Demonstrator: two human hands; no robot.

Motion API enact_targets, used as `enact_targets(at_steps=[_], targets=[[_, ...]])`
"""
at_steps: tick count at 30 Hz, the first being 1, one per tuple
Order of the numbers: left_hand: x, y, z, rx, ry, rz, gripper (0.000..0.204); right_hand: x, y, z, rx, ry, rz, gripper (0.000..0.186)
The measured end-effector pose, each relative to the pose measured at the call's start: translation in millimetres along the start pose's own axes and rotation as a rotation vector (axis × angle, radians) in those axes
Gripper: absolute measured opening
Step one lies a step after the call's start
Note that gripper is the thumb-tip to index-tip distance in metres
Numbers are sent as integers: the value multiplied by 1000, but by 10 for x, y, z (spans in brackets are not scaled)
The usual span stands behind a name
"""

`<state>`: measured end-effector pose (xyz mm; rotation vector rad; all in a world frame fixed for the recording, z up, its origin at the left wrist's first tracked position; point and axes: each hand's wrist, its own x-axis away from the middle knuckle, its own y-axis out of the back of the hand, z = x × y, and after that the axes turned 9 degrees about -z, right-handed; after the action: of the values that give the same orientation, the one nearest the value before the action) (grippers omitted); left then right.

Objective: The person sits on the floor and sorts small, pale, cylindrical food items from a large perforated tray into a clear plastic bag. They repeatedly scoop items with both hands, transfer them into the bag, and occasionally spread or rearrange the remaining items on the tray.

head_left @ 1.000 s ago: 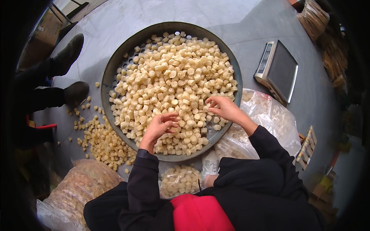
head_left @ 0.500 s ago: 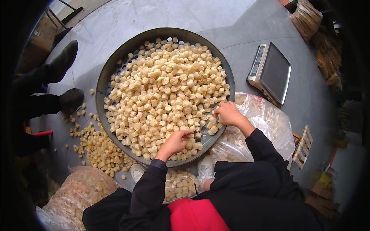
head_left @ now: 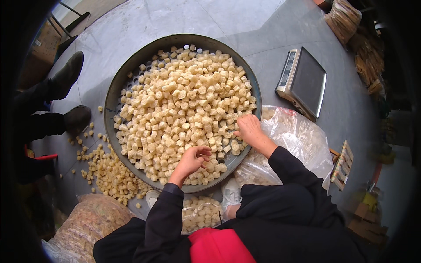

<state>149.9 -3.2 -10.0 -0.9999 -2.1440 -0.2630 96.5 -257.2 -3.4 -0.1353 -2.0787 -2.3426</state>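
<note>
A large round dark metal tray point(head_left: 115, 144) with a perforated bottom holds a heap of short, pale yellow cylindrical pieces point(head_left: 184, 105). Over the heap's near edge is my left hand point(head_left: 191, 160), its fingers loosely bent and apart from the thumb, with nothing visible between them. My right hand point(head_left: 251, 130) reaches over the tray's right rim. Its fingers are drawn together and point down at pieces by the wall; whatever they hold is hidden. Between the hands, a bit of the holed bottom shows among scattered pieces.
Spilled pieces point(head_left: 112, 173) lie on the floor left of the tray. A scale point(head_left: 307, 83) stands at the right, beyond a clear plastic bag point(head_left: 302, 140). Another filled bag point(head_left: 201, 215) sits between my feet; a big one point(head_left: 94, 219) is lower left. Someone's dark shoes point(head_left: 72, 74) are at left.
My left hand has lifted slightly and its fingers have curled. My right hand has drawn in a little along the right wall, fingers closer together. The whole view has shifted slightly.
</note>
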Motion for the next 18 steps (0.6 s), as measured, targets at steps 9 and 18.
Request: enact_targets(at_steps=[9,18], targets=[[59,-22,-94,85,-16,-25,42,-92,122,-295,-685,-377,76,25],[62,2,-106,110,-26,-54,42,167,-103,-26,-146,-38,7,28]])
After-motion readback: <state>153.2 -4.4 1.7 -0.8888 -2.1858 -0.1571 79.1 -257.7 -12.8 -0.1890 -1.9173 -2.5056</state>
